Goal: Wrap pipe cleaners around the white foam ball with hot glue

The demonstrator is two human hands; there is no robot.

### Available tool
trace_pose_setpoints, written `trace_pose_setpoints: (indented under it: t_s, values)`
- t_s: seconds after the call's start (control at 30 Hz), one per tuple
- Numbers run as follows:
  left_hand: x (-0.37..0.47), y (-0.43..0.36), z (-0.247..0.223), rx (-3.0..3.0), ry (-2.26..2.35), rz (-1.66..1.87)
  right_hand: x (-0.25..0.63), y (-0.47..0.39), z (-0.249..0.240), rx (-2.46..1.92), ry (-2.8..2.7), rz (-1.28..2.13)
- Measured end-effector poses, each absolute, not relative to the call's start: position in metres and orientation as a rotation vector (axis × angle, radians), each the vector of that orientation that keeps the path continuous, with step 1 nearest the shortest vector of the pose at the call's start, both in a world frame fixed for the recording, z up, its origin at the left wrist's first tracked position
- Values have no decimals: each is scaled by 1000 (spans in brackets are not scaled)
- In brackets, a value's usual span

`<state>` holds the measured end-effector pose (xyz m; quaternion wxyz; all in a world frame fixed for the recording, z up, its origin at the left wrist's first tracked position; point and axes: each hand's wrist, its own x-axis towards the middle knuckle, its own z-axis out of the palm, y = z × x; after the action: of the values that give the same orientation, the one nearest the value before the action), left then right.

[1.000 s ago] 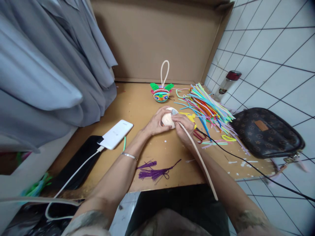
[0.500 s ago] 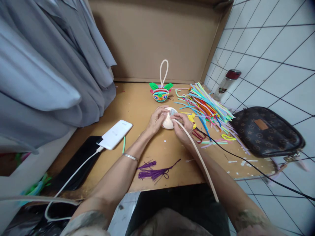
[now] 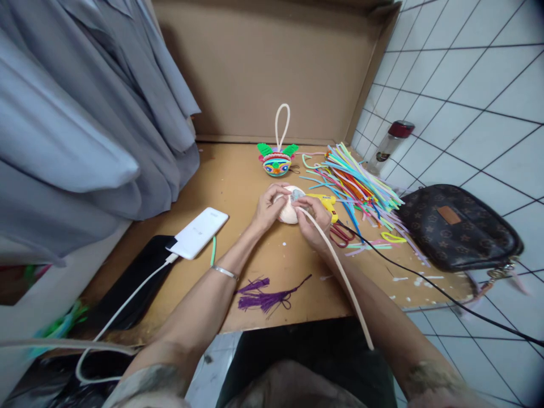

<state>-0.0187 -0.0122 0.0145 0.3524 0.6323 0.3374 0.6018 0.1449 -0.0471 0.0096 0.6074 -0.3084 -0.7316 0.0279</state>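
One ball [image 3: 289, 213]: left hand [image 3: 268, 208] cups nine o'clock side, fingers curled; right hand [image 3: 314, 222] pinches cord [image 3: 349, 288] at three; tassels [image 3: 267, 301] at six.

Left hand [image 3: 267, 208] is kinda covering part of the white ball [image 3: 289, 213], right hand [image 3: 315, 222] is hiding one end of the white cord [image 3: 349, 287], and gray cloth [image 3: 80, 124] left of the ball is running off-frame.

Passage between white device [image 3: 199, 233] and colourful ornament [image 3: 276, 163]; at right, yellow glue gun [image 3: 326, 202], red-handled scissors [image 3: 339, 238] block.
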Motion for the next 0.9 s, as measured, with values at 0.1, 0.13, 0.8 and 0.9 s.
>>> trace_pose_setpoints:
  t_s: [0.1,0.13,0.8,0.9]
  values:
    - [-17,-15,16,1610,886,1556,144,-49,13,-695,-1699,17]
    - [-17,-16,17,1601,887,1557,144,-49,15,-677,-1704,-8]
    - [-3,-17,28,1174,895,1642,140,-54,26,-611,-1803,-202]
    - [-5,-17,29,1147,846,1625,139,-54,26,-611,-1799,-208]
